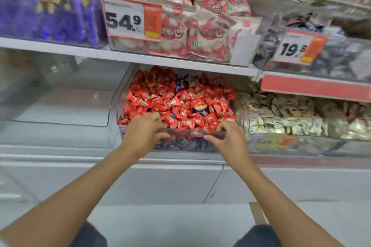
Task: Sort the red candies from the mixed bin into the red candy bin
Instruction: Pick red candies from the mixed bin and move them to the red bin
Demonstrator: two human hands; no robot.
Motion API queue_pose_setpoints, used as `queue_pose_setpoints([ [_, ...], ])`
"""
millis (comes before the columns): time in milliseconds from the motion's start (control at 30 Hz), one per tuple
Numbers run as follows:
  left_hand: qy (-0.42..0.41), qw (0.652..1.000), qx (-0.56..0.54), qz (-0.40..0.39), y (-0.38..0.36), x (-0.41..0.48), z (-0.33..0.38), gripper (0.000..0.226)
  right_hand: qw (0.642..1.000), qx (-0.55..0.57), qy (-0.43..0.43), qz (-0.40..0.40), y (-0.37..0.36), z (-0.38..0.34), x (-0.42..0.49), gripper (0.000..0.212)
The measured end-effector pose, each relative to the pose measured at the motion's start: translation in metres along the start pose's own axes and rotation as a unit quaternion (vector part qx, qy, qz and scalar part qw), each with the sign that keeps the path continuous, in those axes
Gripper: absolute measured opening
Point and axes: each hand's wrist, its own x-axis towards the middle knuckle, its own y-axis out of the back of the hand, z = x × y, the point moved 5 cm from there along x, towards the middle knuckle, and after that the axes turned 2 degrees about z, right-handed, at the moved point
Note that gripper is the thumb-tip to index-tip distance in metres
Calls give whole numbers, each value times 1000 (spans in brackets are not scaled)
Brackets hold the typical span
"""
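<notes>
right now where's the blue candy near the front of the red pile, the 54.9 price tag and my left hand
blue candy (200,109): head view, middle of its wrapper
54.9 price tag (123,21): head view, white part by the digits
left hand (143,133): head view, back of the hand

The scene is viewed through one head-worn wide-angle camera, aimed forward and down, close to the shelf (140,57); the candy bin (118,104) is centred in the frame.
</notes>
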Motion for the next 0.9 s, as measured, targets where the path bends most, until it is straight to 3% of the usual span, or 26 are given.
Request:
queue_pose_setpoints([
  [233, 45, 997, -58, 13, 37, -19, 20, 17, 1000, -1, -3, -20, 31, -18, -15, 42],
  [533, 35, 999, -22, 21, 33, -61, 46, 19, 997, -33, -43, -55, 44, -18, -62, 47],
  [767, 46, 999, 0, 29, 41, -63, 48, 31, 992, -103, -6, -76, 47, -24, -66, 46],
  [900, 86, 988, -84, 93, 65, -49, 45, 27, 998, 4, -17, -68, 68, -47, -47, 37],
])
